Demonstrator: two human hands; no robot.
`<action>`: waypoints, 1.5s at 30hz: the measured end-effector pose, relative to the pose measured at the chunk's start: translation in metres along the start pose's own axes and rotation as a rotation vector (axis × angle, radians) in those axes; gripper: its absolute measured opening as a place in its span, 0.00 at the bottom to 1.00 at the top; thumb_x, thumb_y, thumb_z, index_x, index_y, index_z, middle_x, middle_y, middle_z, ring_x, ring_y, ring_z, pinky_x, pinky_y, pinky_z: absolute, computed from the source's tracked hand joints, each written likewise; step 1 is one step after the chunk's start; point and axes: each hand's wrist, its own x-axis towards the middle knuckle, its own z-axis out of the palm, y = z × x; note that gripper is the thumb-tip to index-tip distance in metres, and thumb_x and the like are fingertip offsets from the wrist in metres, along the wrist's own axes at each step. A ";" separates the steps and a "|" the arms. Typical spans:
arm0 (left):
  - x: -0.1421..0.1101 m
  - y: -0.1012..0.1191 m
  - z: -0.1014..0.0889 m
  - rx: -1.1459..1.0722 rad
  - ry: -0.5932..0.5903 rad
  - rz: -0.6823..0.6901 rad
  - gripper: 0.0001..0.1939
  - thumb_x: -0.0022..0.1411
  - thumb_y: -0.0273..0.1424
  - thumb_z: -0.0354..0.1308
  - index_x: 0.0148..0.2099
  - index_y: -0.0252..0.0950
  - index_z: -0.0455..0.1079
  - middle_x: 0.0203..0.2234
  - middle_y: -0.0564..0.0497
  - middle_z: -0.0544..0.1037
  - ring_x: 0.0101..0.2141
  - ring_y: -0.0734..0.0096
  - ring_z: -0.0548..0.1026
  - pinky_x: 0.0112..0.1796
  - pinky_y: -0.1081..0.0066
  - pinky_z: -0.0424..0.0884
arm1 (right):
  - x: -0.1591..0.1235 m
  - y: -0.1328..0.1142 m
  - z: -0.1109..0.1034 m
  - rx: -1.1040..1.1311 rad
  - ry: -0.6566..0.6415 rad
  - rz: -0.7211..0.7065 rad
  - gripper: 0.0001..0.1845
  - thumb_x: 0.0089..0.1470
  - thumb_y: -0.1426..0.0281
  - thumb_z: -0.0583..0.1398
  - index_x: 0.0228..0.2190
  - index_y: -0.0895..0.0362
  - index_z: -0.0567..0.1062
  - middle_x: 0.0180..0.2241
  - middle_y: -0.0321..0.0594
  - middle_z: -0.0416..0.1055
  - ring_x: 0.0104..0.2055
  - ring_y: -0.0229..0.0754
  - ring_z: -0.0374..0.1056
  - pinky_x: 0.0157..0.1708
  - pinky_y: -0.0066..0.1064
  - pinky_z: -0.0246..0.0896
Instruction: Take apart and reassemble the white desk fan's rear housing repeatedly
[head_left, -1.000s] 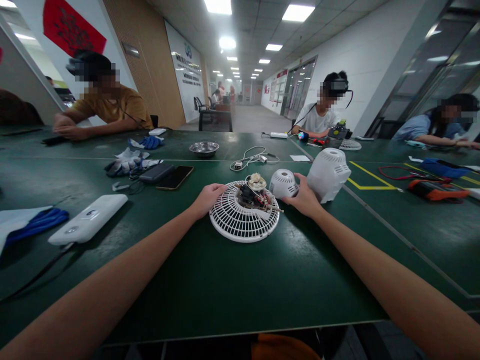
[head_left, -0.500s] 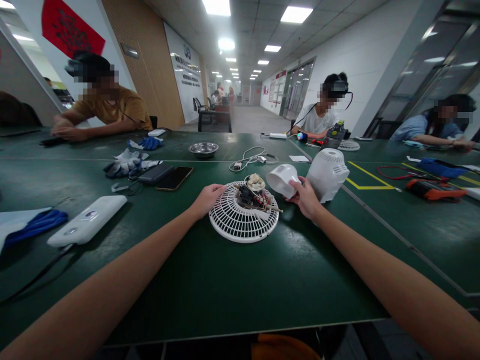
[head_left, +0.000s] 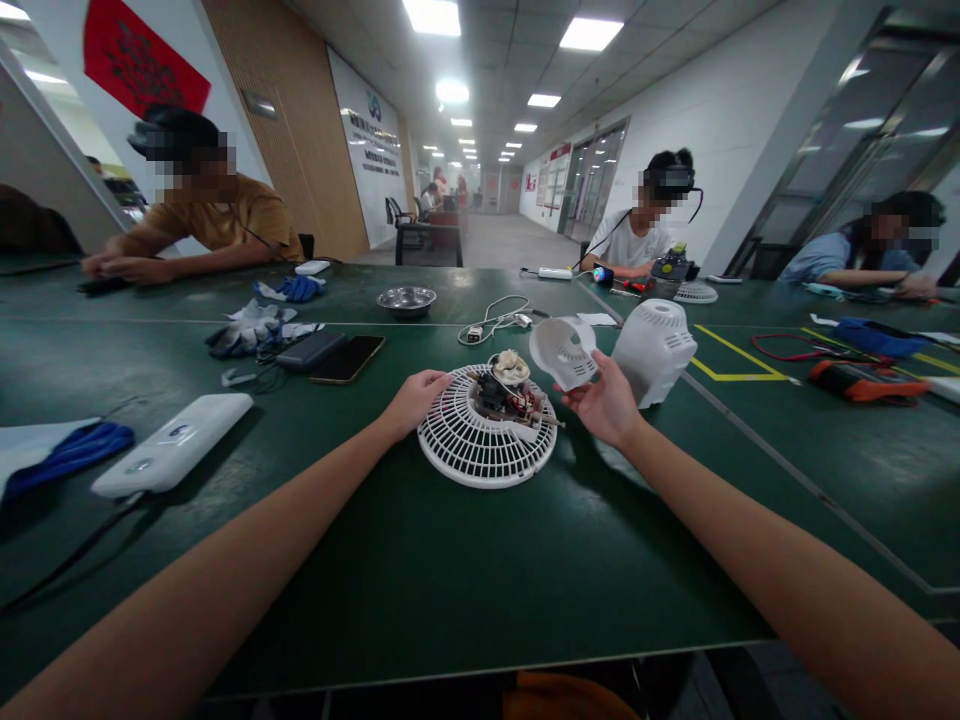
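The right hand (head_left: 609,405) is holding the white cover (head_left: 556,350) up above the table (head_left: 465,570), just beside the grille; its thumb and fingers are closing around the lower right part of this thin, smooth, plastic-looking shell, with only the shell's thickness between them; the shell is tilting, and it is showing a hollow, rounded inside with small slots. The left hand (head_left: 414,402) is touching the left rim of the white grille (head_left: 480,462); its fingers are bending close together there, but one cannot tell whether they are pinching the rim. The grille is lying on the dark green, slightly glossy table; it is round, with narrow ribs spreading outward, and over its middle the motor assembly (head_left: 504,392) is sitting, with dark parts, thin red wires and a cream-coloured round piece on top. Behind the right hand, the white housing (head_left: 654,350) is standing upright, boxy below and rounded above, with slots near the top. Farther away, the metal bowl (head_left: 406,301) is shining, shallow and round; its contents are too small to tell.
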 end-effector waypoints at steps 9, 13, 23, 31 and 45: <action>0.006 -0.005 -0.005 0.078 -0.016 0.009 0.21 0.60 0.44 0.61 0.48 0.33 0.75 0.42 0.43 0.82 0.40 0.60 0.80 0.43 0.63 0.73 | -0.041 0.019 0.040 -0.828 -0.227 -0.730 0.44 0.45 0.60 0.71 0.59 0.45 0.59 0.49 0.41 0.71 0.47 0.51 0.70 0.49 0.50 0.68; 0.004 -0.004 -0.006 0.100 -0.026 0.010 0.22 0.62 0.44 0.59 0.51 0.32 0.74 0.44 0.42 0.81 0.43 0.59 0.79 0.45 0.63 0.72 | -0.042 0.018 0.038 -1.070 -0.189 -0.804 0.42 0.47 0.60 0.70 0.59 0.47 0.59 0.56 0.46 0.66 0.51 0.55 0.68 0.52 0.54 0.66; -0.003 0.004 -0.002 0.077 -0.015 -0.026 0.20 0.62 0.42 0.60 0.49 0.32 0.74 0.42 0.42 0.81 0.39 0.59 0.79 0.40 0.63 0.73 | -0.034 0.013 0.026 -1.117 -0.236 -0.750 0.42 0.47 0.61 0.68 0.60 0.48 0.57 0.51 0.45 0.70 0.47 0.54 0.70 0.51 0.52 0.66; -0.016 0.020 -0.002 0.484 0.078 0.350 0.22 0.64 0.39 0.58 0.57 0.36 0.73 0.56 0.40 0.74 0.56 0.52 0.70 0.55 0.55 0.65 | -0.034 0.010 0.026 -1.079 -0.315 -0.705 0.43 0.49 0.60 0.68 0.62 0.49 0.56 0.56 0.48 0.68 0.51 0.56 0.69 0.52 0.53 0.66; -0.046 0.055 0.011 0.517 -0.272 0.498 0.34 0.48 0.49 0.69 0.53 0.37 0.72 0.47 0.40 0.76 0.46 0.49 0.72 0.48 0.54 0.68 | -0.039 0.002 0.023 -1.146 -0.459 -0.722 0.45 0.52 0.57 0.66 0.65 0.47 0.52 0.59 0.48 0.67 0.57 0.59 0.67 0.56 0.55 0.63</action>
